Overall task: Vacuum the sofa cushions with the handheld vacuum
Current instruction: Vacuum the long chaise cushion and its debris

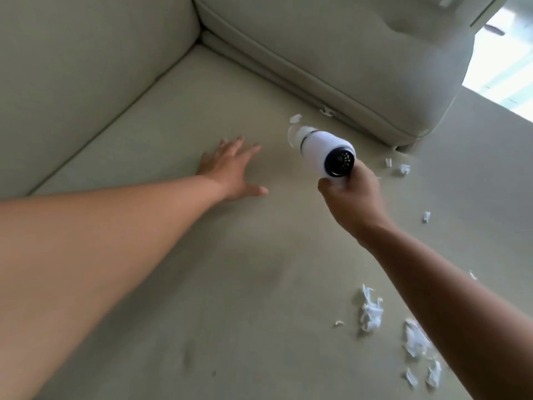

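Fingers (251, 150) of left hand (230, 171) straight and fanned out, palm down, pressing flat on the pale green seat cushion (173, 255); nothing held. Bare left forearm stretched in from the lower left edge.

Right hand (354, 203) wrapped round the grip of the handheld vacuum (320, 148), thumb (327, 187) curled against its underside, remaining fingers hidden behind the hand. White barrel, black vented rear cap turned toward the camera, clear nozzle aimed away and down at the seat, close to the seam under the back cushion (331, 47). Cannot tell whether the nozzle touches the fabric.

Just beyond the nozzle tip, one white paper scrap (294, 119). A little farther right, at the lower piping of that cushion, a small white tab (326, 111).

More torn white scraps scattered on the seat around the right arm:
- a few small ones (402, 168) near the cushion's corner
- a lone piece (426, 217) farther down
- a bigger crumpled cluster (372, 310) just left of the forearm
- further bits (415, 339) right beside the forearm, toward the lower right

Second cushion (72, 67) filling the upper left, meeting the first in the corner. Bright window (507, 67) at the upper right.
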